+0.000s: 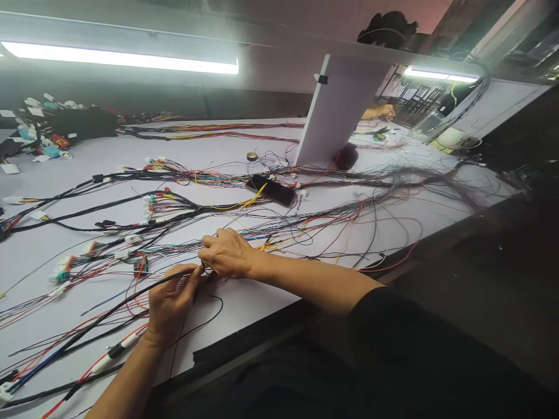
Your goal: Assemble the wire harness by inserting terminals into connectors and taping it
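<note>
A black-wrapped wire bundle [117, 308] runs up from the lower left into my hands. My left hand [170, 299] is closed around it, thumb and fingers pinching near its far end. Right beside, my right hand [227, 253] has its fingers curled down over the same spot, gripping the bundle where it meets loose wires; its fingertips are partly hidden. Thin coloured wires [166, 250] with white connectors [133, 238] lie just beyond both hands. A loose black wire [222, 305] curls on the table below them.
More wire harnesses [174, 174] stretch across the white table [244, 320]. On them lies a black phone [273, 191], near a tape roll [252, 156]. A white upright panel [340, 110] stands behind. Farther right are another person's hand [384, 112] and a white mug [456, 138].
</note>
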`<state>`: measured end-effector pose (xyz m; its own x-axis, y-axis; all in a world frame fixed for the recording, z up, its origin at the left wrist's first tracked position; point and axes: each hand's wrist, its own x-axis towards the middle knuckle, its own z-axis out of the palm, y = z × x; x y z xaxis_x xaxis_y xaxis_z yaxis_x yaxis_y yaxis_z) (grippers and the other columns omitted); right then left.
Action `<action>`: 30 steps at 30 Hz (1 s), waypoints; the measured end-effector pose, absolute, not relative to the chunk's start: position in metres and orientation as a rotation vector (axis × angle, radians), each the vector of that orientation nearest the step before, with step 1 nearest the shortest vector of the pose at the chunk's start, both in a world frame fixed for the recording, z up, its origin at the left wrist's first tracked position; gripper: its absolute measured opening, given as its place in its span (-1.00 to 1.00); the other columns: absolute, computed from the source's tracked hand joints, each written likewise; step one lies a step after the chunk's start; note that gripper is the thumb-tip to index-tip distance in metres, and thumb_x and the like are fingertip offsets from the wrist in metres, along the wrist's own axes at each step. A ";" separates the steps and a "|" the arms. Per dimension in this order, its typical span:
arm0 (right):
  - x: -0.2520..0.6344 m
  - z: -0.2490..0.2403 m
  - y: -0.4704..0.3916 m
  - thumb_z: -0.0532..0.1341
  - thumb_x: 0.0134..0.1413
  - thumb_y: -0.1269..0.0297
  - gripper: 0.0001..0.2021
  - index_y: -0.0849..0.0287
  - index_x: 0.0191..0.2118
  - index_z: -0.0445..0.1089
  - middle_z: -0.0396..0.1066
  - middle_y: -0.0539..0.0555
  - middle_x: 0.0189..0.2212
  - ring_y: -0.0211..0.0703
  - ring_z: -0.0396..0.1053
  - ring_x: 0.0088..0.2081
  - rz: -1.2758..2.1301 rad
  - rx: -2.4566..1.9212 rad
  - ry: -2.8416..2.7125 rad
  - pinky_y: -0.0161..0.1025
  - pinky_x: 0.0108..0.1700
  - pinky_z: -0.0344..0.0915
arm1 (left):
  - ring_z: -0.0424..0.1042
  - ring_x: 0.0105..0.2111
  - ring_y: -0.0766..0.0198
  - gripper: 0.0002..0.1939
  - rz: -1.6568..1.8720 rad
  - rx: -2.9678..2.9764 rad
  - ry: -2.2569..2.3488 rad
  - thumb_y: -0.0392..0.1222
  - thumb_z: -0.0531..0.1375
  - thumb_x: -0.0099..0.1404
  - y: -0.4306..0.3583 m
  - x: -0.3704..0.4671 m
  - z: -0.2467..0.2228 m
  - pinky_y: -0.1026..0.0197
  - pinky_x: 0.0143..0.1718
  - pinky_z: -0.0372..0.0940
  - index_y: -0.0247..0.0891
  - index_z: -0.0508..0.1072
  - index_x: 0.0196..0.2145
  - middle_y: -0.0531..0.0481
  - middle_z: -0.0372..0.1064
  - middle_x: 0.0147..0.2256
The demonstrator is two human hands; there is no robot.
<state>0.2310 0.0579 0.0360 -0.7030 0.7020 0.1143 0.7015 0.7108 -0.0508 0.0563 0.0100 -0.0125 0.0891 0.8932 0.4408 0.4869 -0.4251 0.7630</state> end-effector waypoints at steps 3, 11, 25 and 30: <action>0.232 0.034 0.069 0.04 0.22 0.43 -0.78 0.23 -0.25 0.45 0.40 0.18 -0.19 -0.05 0.30 -0.26 -0.050 -1.327 -2.725 -0.16 -0.32 0.18 | 0.45 -0.37 0.22 -0.86 1.195 1.996 1.251 -0.10 0.23 0.23 0.004 0.062 -0.008 0.17 -0.22 0.34 -0.20 0.49 -0.34 -0.01 0.46 -0.38; 0.258 0.063 0.129 0.00 0.35 0.12 -0.66 0.24 -0.06 0.39 0.40 0.18 -0.10 -0.05 0.34 -0.17 -0.086 -1.616 -2.456 -0.14 -0.14 0.23 | 0.46 -0.40 0.19 -0.73 1.087 1.523 1.368 0.01 0.27 0.18 0.000 0.068 -0.004 0.15 -0.30 0.38 -0.26 0.52 -0.30 -0.04 0.50 -0.38; 0.261 0.030 0.151 -0.02 0.37 0.21 -0.70 0.19 -0.05 0.41 0.42 0.14 -0.05 -0.05 0.25 -0.01 0.054 -1.396 -2.365 -0.10 0.04 0.01 | 0.42 -0.23 0.20 -0.60 1.149 1.617 1.333 -0.03 0.13 0.32 0.004 0.070 -0.002 0.08 -0.06 0.30 -0.21 0.42 0.06 -0.05 0.43 -0.23; 0.271 0.028 0.037 -0.01 0.37 0.12 -0.68 0.12 -0.08 0.44 0.49 0.04 -0.16 -0.17 0.28 -0.10 0.239 -1.182 -2.358 -0.16 -0.02 0.00 | 0.33 -0.21 0.20 -0.64 1.135 1.725 1.348 -0.07 0.07 0.37 0.007 0.067 -0.003 0.10 -0.05 0.21 -0.17 0.44 0.05 -0.04 0.34 -0.25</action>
<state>0.2715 0.0367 0.0281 -0.5062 0.7900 0.3459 0.7043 0.6102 -0.3628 0.0672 0.0066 -0.0029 0.0904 0.9686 0.2315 0.3929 -0.2483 0.8854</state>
